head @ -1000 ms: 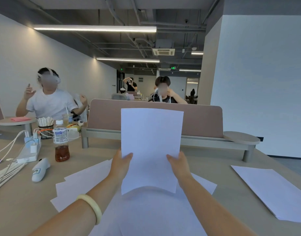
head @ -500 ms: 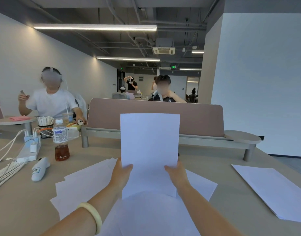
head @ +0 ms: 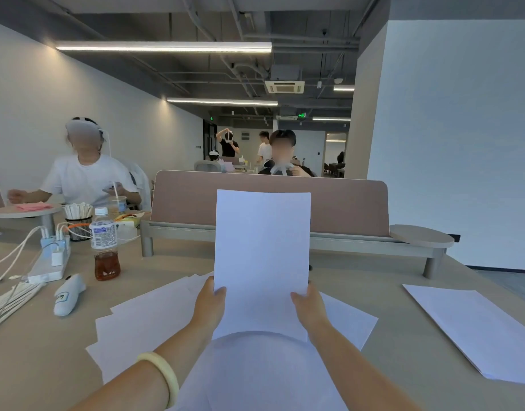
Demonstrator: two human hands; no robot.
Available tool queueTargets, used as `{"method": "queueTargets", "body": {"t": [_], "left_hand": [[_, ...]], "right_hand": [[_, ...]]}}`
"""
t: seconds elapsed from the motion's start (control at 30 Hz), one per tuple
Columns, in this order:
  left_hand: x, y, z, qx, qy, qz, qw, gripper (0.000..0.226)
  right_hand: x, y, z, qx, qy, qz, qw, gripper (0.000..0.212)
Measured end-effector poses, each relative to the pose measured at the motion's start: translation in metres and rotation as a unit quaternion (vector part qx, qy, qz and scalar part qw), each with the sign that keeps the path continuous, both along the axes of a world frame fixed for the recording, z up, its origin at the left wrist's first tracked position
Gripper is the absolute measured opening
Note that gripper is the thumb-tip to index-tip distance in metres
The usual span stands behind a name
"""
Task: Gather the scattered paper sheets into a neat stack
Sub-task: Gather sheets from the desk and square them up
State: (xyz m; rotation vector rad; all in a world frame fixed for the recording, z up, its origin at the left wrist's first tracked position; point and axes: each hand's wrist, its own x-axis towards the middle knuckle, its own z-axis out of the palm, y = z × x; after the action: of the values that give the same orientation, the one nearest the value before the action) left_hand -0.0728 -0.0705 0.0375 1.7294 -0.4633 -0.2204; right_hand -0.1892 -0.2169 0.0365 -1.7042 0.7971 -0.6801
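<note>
**Asker:** Which step are you at?

**Me:** Squaring up, I judge. I hold the stack [head: 262, 247] upright over the desk [head: 41, 366], short edge down. My left hand [head: 209, 304] grips its lower left edge with the thumb on the near face, and the other fingers are hidden behind the paper. My right hand [head: 310, 307] grips the lower right edge the same way.

**Asker:** How many sheets are in it?

**Me:** I can't tell. From here it shows as one white face. I also can't tell whether its bottom edge touches the desk.

**Asker:** What is not gathered yet?

**Me:** Loose sheets [head: 142, 324] lie flat and overlapping under the stack, fanning out to its left and right. A separate pile [head: 474, 330] lies well to the right of the stack, apart from the rest. So I'd call the task partly done.

**Asker:** And the next move?

**Me:** Probably tapping the bottom edge on the desk until the edges line up. After that I lay the stack down and draw the loose sheets in. That calls for a light, even grip on both sides so the paper doesn't bow. For the pile I must free one hand and reach to the right of the stack.

**Asker:** Anything to mind?

**Me:** The bottle [head: 104, 244] stands left of the stack, beyond the loose sheets. A wide sweep there could knock it.
</note>
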Motion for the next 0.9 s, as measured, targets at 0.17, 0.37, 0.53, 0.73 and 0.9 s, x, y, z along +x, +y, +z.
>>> {"method": "queueTargets", "body": {"t": [0.17,0.37,0.53,0.73,0.9], "left_hand": [[-0.005,-0.004,0.015,-0.022,-0.002,-0.005,1.0,0.017],[-0.02,-0.027,0.029,-0.021,-0.013,-0.021,0.999,0.013],[-0.048,-0.071,0.032,0.01,-0.03,-0.068,0.997,0.009],[-0.095,-0.14,0.025,0.027,-0.031,-0.149,0.988,0.022],[-0.135,-0.198,0.012,0.044,-0.025,-0.206,0.977,0.017]], "right_hand": [[-0.005,-0.011,0.011,-0.023,-0.026,-0.002,0.999,0.032],[-0.025,-0.035,0.022,-0.024,-0.029,-0.025,0.999,0.017],[-0.066,-0.075,0.023,-0.015,-0.023,-0.069,0.997,0.024],[-0.134,-0.128,0.023,-0.028,-0.009,-0.139,0.99,0.024],[-0.198,-0.17,0.012,-0.043,0.033,-0.207,0.977,0.018]]}}
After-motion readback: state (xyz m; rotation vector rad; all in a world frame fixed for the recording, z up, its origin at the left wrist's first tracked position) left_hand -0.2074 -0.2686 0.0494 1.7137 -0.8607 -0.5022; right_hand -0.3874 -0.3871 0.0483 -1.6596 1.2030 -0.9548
